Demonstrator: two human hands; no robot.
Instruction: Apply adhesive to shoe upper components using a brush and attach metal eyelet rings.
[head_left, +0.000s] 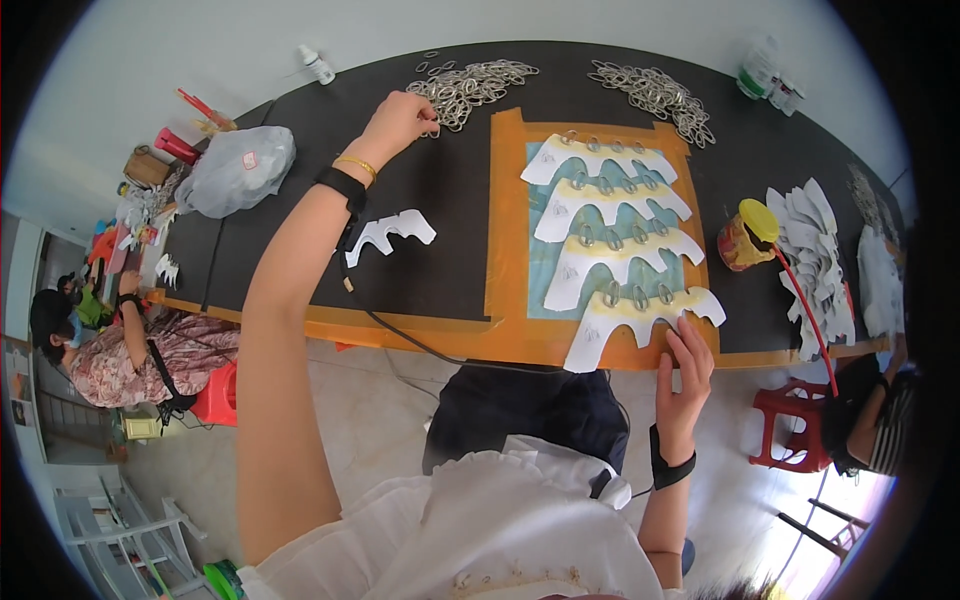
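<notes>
Closely pinched left hand point(398, 120) on rings point(457, 98)

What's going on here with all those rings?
The person's left grip is at the left heap of metal rings; whether it holds one is hard to tell. The right grip is at the edge of the nearest white strip. Four strips lie over the blue mat, each with rings along it.

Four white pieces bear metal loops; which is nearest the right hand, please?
The lowest white piece: the right hand is at its edge; the other three lie beyond.
</notes>
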